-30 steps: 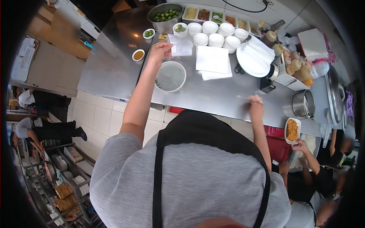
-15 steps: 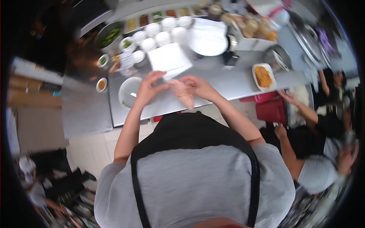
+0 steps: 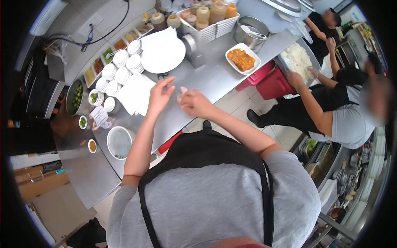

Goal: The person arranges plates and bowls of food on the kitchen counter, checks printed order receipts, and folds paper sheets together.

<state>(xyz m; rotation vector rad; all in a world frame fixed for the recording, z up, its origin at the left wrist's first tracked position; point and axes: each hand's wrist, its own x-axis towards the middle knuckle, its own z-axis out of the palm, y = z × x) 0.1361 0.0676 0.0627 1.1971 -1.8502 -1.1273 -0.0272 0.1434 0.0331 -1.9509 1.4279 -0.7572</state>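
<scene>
We handled a pale scrap [image 3: 182,91], right hand [image 3: 197,104] pinching, left hand [image 3: 160,98] open at nine o'clock; lightness seemed called for.

Restaurant kitchen: steel counter [image 3: 213,80], sauce bottles [image 3: 218,12]

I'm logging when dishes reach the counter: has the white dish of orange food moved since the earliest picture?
Yes: the white dish has gone from beyond the counter's edge inward onto the counter, beside the steel pot.
</scene>
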